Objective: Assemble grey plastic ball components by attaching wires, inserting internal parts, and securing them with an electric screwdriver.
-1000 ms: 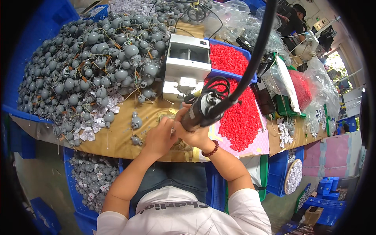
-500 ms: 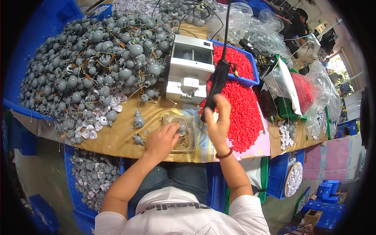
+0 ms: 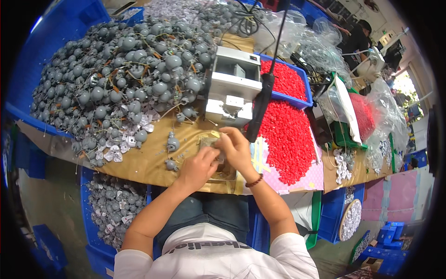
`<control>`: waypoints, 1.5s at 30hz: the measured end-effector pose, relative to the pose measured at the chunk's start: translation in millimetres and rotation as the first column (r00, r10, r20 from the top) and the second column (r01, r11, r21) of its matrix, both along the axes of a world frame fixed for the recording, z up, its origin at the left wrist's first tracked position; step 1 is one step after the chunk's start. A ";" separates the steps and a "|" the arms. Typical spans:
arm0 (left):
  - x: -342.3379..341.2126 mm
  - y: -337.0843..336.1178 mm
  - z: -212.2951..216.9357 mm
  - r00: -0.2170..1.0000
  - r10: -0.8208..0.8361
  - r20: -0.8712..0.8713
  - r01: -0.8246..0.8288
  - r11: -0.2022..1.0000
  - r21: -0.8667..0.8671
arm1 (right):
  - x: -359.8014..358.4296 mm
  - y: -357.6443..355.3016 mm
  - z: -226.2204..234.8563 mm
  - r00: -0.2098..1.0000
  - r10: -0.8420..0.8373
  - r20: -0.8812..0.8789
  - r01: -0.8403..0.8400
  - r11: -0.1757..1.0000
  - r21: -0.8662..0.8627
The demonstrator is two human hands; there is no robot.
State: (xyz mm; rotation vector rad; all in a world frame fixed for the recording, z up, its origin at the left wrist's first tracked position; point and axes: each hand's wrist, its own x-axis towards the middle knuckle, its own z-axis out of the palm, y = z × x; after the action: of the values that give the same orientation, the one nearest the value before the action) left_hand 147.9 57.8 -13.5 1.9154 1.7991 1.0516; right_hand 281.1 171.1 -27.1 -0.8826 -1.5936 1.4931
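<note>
Seen in the head view, above a tabletop (image 3: 153, 156) covered in brown paper: left hand (image 3: 199, 168) and right hand (image 3: 237, 149) close together over a square, yellowish plate (image 3: 228, 174) near the front edge. Curled inward on the left, fingers (image 3: 211, 153) bent toward the right; arched on the right, fingers angled down toward the left ones. Impossible to tell whether grasping anything there (too small, and hidden behind the knuckles).

Just left of the left hand, lying loose on the tabletop: a grey bulb part (image 3: 173, 143), and slightly nearer, a second grey part (image 3: 171, 165). Smooth and rounded in the body on the farther one, with a narrower neck pointing away to the far side; rounded too on the nearer one. Heaped at far left against a blue bin (image 3: 69, 32): a large pile of grey parts (image 3: 130, 69) in mixed sizes, plain grey with a soft shine, tangled with thin pale wires and small orange-brown strips. Along its near edge, crumpled-looking white pieces (image 3: 113, 153).

Straight beyond the hands, a white boxy machine (image 3: 234, 83). Hanging beside it on the right, apart from the right hand, a black tool (image 3: 262, 107) on a cord. Farther right, small red pieces (image 3: 290, 139) in a heap, with more in a blue tray (image 3: 288, 98) beyond.
</note>
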 end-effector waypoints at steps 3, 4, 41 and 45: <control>-27.2 -26.6 31.6 0.975 -0.195 0.110 0.205 0.975 -0.082 | 32.0 9.9 19.1 0.992 0.087 -0.096 -0.090 0.996 -0.028; -47.6 -42.6 46.3 0.962 -0.264 0.076 0.273 0.947 -0.171 | 44.9 14.5 21.0 0.992 0.081 -0.093 -0.086 0.995 -0.041; -151.7 -68.4 13.0 0.926 -0.055 -0.374 0.021 0.995 -0.095 | 157.8 76.8 -4.0 0.861 -0.266 0.434 0.089 0.918 0.387; -89.4 -33.4 60.4 0.970 -0.113 -0.216 0.138 0.985 0.107 | 151.5 61.9 7.2 0.956 -0.149 0.252 0.109 0.980 0.166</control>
State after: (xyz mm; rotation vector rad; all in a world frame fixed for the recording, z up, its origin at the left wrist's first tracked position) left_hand 58.5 24.4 47.0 2.2572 1.7261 0.9676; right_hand 432.6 233.0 -19.9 -1.1120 -1.7753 1.1849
